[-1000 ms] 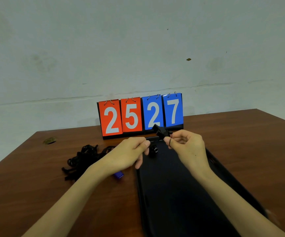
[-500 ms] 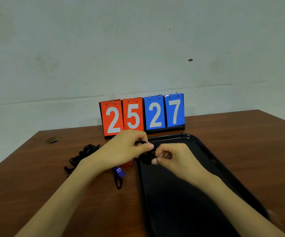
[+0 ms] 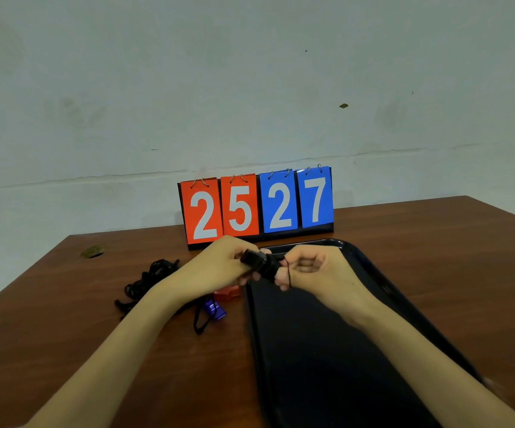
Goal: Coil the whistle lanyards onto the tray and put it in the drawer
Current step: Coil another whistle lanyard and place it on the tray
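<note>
left hand (image 3: pixel 216 268) pinches black whistle (image 3: pixel 256 260), right hand (image 3: pixel 318 270) fingers (image 3: pixel 305 261) curled round lanyard (image 3: pixel 288 273), mostly hidden; tray (image 3: pixel 376 276) cut off

The left hand (image 3: pixel 219 268) and right hand (image 3: pixel 316 270) are bare, as are both forearms where they show

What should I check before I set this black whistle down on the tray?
1. Grip: the left hand holds the black whistle: ok.
2. The right hand pinches the black cord: ok.
3. Cord fully coiled: cannot tell, fingers hide most of it.
4. Bare tray surface below the right hand: ok.
5. Others on the tray: not ok. The blue whistle, red whistle and lanyard pile lie on the table, left of it.
6. Drawer ready: cannot tell, none in view.
</note>
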`<action>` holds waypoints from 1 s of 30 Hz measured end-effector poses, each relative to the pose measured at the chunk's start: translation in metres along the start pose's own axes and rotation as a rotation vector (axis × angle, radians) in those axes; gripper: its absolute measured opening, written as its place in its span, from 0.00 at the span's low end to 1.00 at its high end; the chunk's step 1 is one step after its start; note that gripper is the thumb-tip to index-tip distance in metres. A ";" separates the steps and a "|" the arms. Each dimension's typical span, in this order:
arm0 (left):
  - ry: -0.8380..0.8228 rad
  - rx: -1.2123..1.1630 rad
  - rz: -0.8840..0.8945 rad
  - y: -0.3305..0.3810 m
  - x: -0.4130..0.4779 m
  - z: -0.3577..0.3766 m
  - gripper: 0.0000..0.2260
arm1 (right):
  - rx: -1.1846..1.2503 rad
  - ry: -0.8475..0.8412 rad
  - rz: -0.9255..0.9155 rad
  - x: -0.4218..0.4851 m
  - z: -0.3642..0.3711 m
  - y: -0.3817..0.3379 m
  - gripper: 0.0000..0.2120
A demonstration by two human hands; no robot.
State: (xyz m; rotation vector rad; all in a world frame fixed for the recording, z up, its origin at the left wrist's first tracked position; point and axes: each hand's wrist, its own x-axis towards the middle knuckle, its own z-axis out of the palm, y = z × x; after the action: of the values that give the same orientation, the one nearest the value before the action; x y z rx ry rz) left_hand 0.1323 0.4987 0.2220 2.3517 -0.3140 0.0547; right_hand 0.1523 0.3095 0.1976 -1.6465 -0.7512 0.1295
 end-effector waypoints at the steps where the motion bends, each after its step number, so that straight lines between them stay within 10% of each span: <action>1: 0.006 -0.021 -0.012 0.000 0.000 0.003 0.10 | 0.044 0.031 0.009 0.000 -0.001 0.000 0.07; 17: 0.019 0.156 0.017 0.011 -0.003 0.018 0.11 | -0.048 0.462 0.212 0.011 -0.015 0.023 0.03; 30: 0.045 0.340 0.096 0.022 -0.012 0.000 0.11 | -0.554 0.090 0.117 0.004 0.000 0.020 0.04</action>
State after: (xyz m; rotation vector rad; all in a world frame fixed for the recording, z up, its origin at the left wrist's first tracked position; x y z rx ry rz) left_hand 0.1150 0.4858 0.2353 2.6651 -0.4237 0.2222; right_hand 0.1638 0.3107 0.1807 -2.2071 -0.6553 -0.0792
